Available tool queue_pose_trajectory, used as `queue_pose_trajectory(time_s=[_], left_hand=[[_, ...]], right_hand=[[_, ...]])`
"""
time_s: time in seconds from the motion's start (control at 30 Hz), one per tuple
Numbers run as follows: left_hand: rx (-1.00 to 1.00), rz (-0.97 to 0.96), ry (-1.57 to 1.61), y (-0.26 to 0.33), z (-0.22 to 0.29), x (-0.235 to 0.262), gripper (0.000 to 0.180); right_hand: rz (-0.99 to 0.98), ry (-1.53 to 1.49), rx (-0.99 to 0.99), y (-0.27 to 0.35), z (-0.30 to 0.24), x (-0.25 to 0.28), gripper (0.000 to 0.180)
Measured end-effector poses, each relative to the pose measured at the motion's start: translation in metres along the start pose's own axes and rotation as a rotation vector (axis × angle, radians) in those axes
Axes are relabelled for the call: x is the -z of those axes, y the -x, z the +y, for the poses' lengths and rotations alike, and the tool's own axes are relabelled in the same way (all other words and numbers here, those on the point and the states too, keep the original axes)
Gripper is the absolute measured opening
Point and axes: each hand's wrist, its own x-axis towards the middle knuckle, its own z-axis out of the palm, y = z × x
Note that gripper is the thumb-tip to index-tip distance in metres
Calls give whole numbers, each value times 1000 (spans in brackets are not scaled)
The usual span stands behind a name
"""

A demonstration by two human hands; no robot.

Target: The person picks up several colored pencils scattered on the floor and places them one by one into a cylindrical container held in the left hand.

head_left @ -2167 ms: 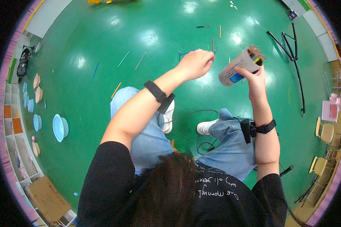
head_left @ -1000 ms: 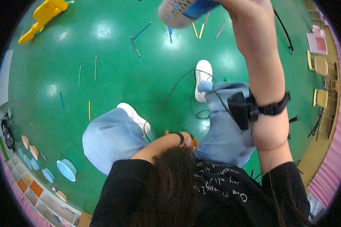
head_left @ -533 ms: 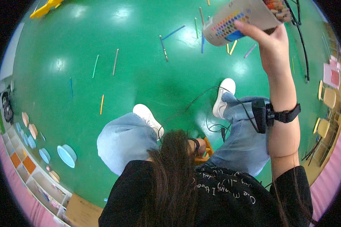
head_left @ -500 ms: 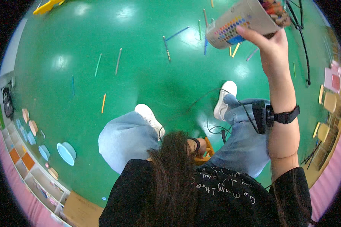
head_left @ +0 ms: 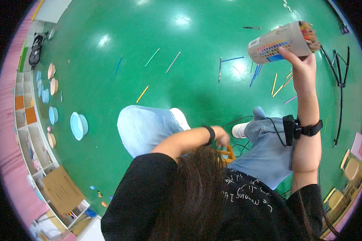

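Two hands show in the head view, far apart. At the left rim of the frame stand shelves (head_left: pixel 30 132) with round light-blue and tan dishes, a light-blue bowl (head_left: pixel 79 125) sits on the green floor (head_left: pixel 108 68) beside them, and a cardboard box (head_left: pixel 62 191) lies at the lower left. Thin coloured sticks (head_left: pixel 142 94) are scattered over the floor across the upper middle of the frame. Near the centre, the left hand (head_left: pixel 220 137) is drawn in low against the person's lap, forearm bent across the body, a black band at the wrist; its fingers are curled by an orange thing that the hair mostly hides, and whether the grip is clenched on it I cannot tell. Toward the upper right, the right arm reaches straight up the frame, a black device strapped at the wrist, and the right hand (head_left: pixel 303 66) grasps a beige cylindrical tube (head_left: pixel 280 41) from below. The tube's long axis lies nearly level, tilted slightly up to the right, its open mouth with coloured stick ends pointing to the right rim. Half a second earlier the tube sat closer to the top edge; now it is lower and farther right, and more floor shows above it.
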Motion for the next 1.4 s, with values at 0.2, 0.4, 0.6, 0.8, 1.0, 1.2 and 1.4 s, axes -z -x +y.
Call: queue_pose_trajectory(time_s=[0.2,0.4,0.6,0.8,1.0,1.2,1.4], left_hand=[[14,1039,-163,167,-52,143,27],[39,1572,125,430,-126,216,30],[111,2089,444,457,-340,139,21],[735,1614,507,277,-479,-44,45],[1052,1653,549,203,-442,-61,43],[1034,1759,140,237,-504,-44,23],[1195,1826,419,302,-530,17,20]], right_hand=[[14,-91,132,9,-17,-13,46],[19,-105,100,6,-4,-23,51],[-171,56,33,1,3,-51,68],[-174,62,-21,-14,34,-53,72],[-159,126,-120,-23,52,-56,75],[-174,82,-126,-17,71,-66,80],[-187,124,-128,-15,63,-79,85]])
